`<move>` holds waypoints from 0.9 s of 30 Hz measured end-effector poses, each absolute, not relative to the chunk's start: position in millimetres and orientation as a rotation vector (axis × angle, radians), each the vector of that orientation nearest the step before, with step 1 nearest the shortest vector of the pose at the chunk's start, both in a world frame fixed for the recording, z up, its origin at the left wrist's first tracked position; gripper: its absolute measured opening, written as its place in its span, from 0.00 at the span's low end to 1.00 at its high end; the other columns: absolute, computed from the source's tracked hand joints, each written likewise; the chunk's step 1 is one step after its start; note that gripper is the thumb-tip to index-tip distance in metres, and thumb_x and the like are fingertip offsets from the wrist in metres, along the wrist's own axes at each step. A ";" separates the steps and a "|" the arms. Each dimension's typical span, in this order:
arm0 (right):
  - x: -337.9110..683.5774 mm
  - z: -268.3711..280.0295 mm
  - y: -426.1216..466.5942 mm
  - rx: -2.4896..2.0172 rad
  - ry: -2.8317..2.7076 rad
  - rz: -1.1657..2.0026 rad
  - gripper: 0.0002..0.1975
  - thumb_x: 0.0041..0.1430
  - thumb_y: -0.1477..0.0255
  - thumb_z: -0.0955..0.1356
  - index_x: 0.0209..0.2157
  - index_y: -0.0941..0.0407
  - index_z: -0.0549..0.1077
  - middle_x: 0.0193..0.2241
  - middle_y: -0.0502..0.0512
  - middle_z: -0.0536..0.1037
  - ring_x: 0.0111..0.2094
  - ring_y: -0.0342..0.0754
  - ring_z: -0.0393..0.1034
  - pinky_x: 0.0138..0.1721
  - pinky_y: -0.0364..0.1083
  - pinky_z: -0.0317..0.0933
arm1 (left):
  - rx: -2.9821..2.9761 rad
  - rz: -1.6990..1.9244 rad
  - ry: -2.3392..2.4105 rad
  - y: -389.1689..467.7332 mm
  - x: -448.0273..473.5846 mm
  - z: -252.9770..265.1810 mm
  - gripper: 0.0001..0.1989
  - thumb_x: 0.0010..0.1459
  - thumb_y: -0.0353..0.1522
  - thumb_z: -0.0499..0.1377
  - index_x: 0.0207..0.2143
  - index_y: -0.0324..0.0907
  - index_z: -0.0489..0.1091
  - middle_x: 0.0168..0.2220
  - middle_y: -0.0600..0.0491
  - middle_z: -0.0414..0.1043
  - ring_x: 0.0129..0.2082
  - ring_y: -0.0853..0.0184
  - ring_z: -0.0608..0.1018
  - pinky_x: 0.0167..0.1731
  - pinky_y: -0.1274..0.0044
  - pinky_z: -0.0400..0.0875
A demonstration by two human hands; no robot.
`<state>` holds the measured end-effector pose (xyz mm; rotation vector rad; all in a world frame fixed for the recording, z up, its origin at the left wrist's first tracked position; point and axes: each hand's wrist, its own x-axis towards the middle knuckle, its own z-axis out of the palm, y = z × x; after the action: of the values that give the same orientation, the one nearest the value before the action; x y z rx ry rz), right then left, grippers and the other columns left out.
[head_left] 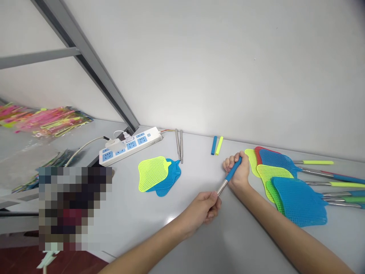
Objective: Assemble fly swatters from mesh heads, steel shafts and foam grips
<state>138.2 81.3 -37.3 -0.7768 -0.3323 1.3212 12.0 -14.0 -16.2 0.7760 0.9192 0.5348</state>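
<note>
Between my two hands a metal rod (222, 187) with a blue grip sleeve (234, 169) slants up to the right. My left hand (205, 208) is closed round the lower metal part. My right hand (238, 169) wraps round the blue sleeve at the upper end. Left of my hands lie a yellow fly swatter head (153, 173) and a blue swatter head (169, 179) partly under it. Behind these are two bare metal rods (181, 146). A loose blue sleeve (213, 145) and a yellow sleeve (219, 145) lie beyond my hands.
Several fly swatters with handles (303, 201) overlap at the right, close to my right forearm. A white power strip (131, 146) with plugs and a cable sits at the back left. Bags of colourful strips (54, 121) lie far left, beside a grey metal frame (94, 61). A pale wall rises behind.
</note>
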 end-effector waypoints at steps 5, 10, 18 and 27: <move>138.0 -36.8 81.5 -0.781 -0.334 1.317 0.17 0.52 0.66 0.60 0.15 0.56 0.52 0.06 0.41 0.53 0.08 0.38 0.45 0.12 0.39 0.41 | 0.777 0.547 0.922 -14.2 12.1 -17.3 0.21 0.55 0.47 0.45 0.23 0.39 0.59 0.13 0.62 0.46 0.14 0.77 0.48 0.16 0.81 0.41; 137.9 -37.0 80.9 -0.786 -0.341 1.316 0.16 0.52 0.66 0.60 0.15 0.56 0.53 0.06 0.41 0.54 0.09 0.38 0.45 0.12 0.39 0.41 | 0.772 0.546 0.926 -14.0 12.0 -17.1 0.21 0.54 0.48 0.46 0.24 0.39 0.59 0.13 0.62 0.47 0.14 0.77 0.48 0.16 0.81 0.41; 136.9 -36.6 80.6 -0.801 -0.351 1.312 0.17 0.52 0.65 0.60 0.15 0.55 0.52 0.06 0.41 0.54 0.09 0.37 0.45 0.12 0.39 0.41 | 0.750 0.500 0.927 -12.8 11.0 -14.1 0.21 0.53 0.49 0.46 0.23 0.40 0.57 0.14 0.63 0.46 0.15 0.77 0.47 0.17 0.81 0.41; 136.5 -35.9 78.3 -0.807 -0.333 1.302 0.16 0.53 0.66 0.59 0.15 0.55 0.53 0.06 0.41 0.52 0.08 0.38 0.44 0.11 0.39 0.40 | 0.763 0.503 0.942 -13.9 11.7 -20.2 0.21 0.53 0.49 0.47 0.23 0.40 0.56 0.14 0.63 0.45 0.15 0.78 0.47 0.16 0.82 0.42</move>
<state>136.5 78.3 -35.9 -0.8068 -0.3332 1.3016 11.7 -13.9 -20.2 0.7633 0.9421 0.5026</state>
